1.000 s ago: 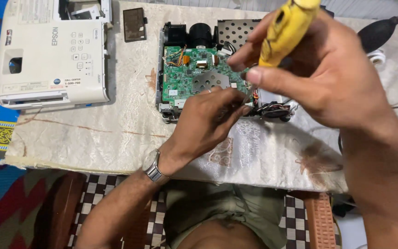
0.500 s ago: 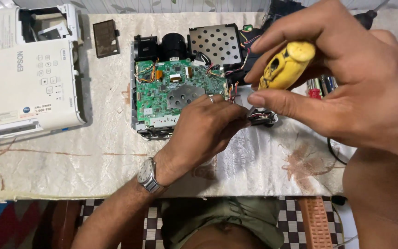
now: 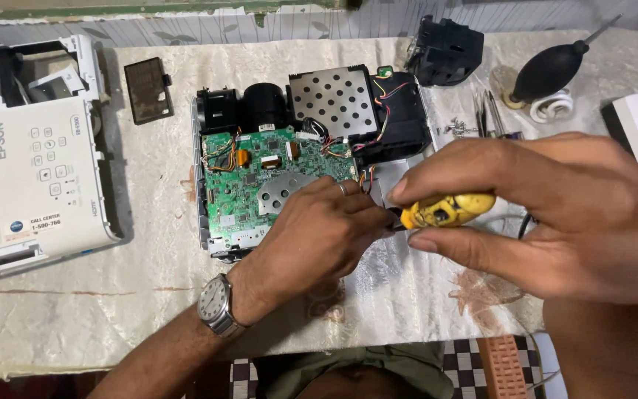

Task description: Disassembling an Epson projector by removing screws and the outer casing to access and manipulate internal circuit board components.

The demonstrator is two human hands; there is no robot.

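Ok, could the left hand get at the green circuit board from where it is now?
Probably yes. The left hand already rests at the green circuit board's right edge, with the board lying uncovered. The right hand, holding the yellow tool, stays off to the side.

A white projector cover (image 3: 31, 170), black air blower (image 3: 551, 70) (upper right), tweezers (image 3: 485, 111).

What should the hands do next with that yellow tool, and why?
Probably bring the tip of the yellow tool down onto the spot the left hand steadies, beside the green circuit board. The right hand holds the tool sideways, tip right at the left fingers, so only a little lining up seems left.
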